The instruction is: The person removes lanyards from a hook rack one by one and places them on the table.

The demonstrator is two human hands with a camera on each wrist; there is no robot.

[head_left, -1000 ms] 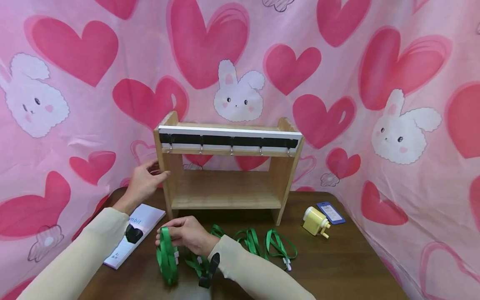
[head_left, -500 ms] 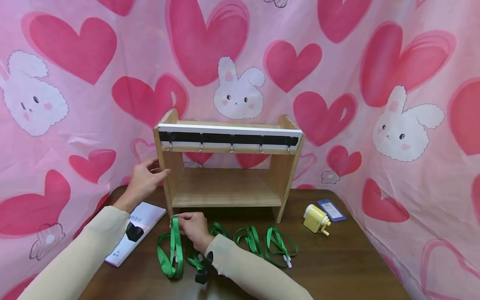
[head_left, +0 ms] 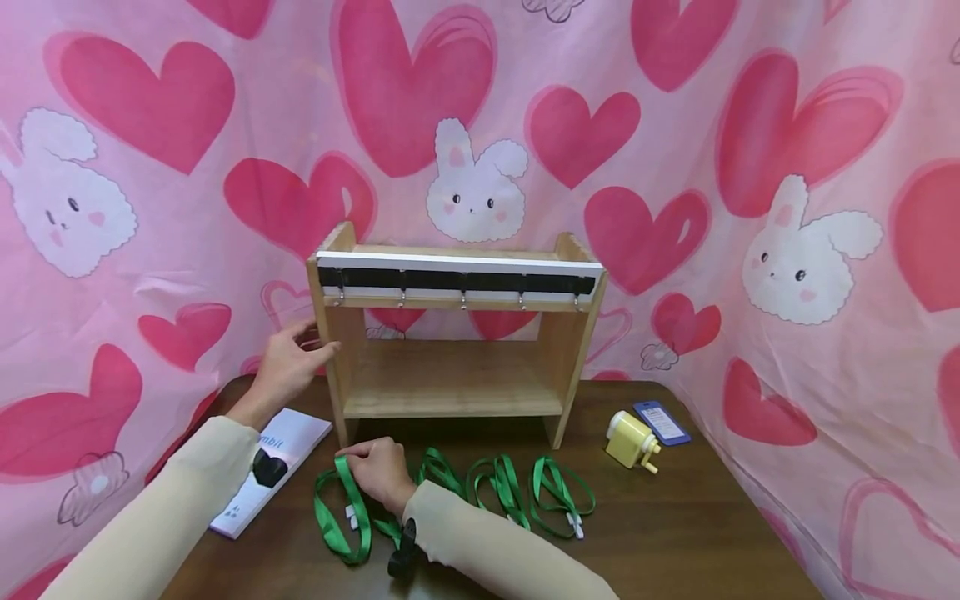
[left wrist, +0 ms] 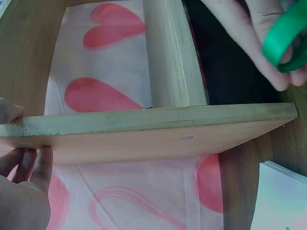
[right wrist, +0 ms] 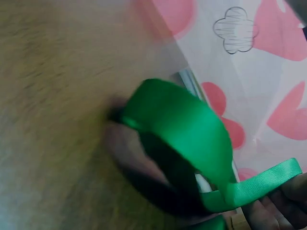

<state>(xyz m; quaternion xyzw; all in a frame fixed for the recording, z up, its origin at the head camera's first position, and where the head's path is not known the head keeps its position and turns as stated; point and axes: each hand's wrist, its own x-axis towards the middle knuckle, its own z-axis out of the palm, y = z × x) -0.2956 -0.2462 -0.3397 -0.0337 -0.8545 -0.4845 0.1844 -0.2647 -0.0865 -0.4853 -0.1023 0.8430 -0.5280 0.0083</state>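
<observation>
My left hand (head_left: pixel 288 362) grips the left side panel of a small wooden shelf (head_left: pixel 453 379), its thumb on the inner side and its fingers on the outer, as the left wrist view also shows. In front of the shelf's left foot, my right hand (head_left: pixel 381 473) pinches a green lanyard (right wrist: pixel 187 120) between thumb and fingers. The lanyard hangs in a long loop close over the table, a white clip (head_left: pixel 352 517) inside it. Across the shelf's upper front runs a black-and-white strip (head_left: pixel 495 281) with several small metal hooks (head_left: pixel 463 304), all bare.
More green lanyards lie coiled on the dark wooden table (head_left: pixel 675 533), one (head_left: pixel 555 492) farthest right. A white box (head_left: pixel 292 442) lies at left. A yellow pencil sharpener (head_left: pixel 630 442) and a blue badge holder (head_left: pixel 662 423) stand right of the shelf. A pink heart-print cloth (head_left: pixel 570 133) hangs behind.
My right hand has moved right with the lanyard, rising and then dipping slightly. The bunched lanyard has opened into a wider loop. My left hand stays on the panel.
</observation>
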